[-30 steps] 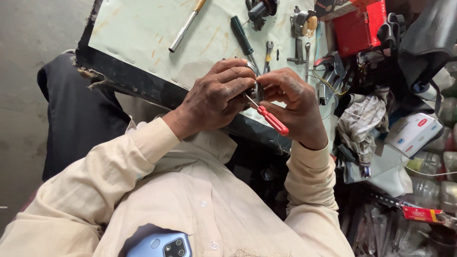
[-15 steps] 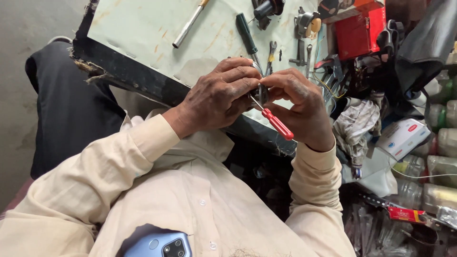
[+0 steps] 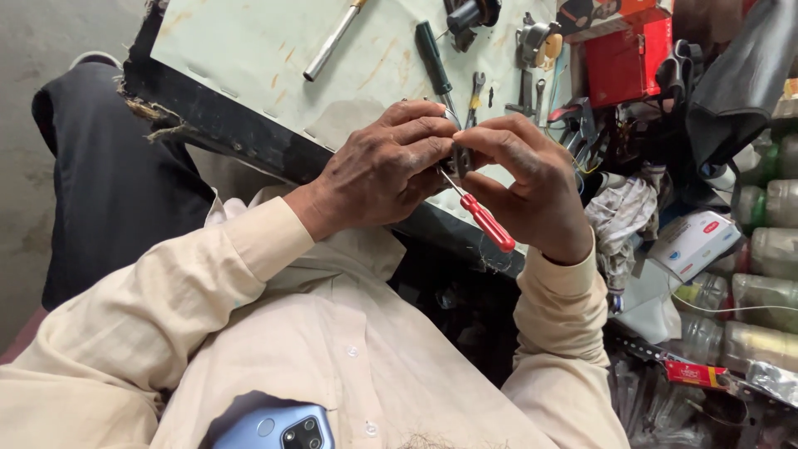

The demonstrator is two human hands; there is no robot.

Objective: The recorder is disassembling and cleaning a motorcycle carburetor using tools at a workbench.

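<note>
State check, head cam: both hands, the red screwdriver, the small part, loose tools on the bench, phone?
Left hand: closed around the small metal part, held above the bench edge.
Right hand: gripping the red screwdriver, tip at the part.
Green screwdriver: lying flat, untouched.
Metal rod: lying flat on bench.
Small wrench: lying flat.
Phone: in shirt pocket, camera side out.

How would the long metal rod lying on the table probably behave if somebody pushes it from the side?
The rod looks round and smooth, so it would probably roll rather than slide. It seems to be solid metal, so likely stiff and fairly heavy for its thickness. The table is flat but looks tilted in this view; if it truly slopes, the rod might keep rolling.
</note>
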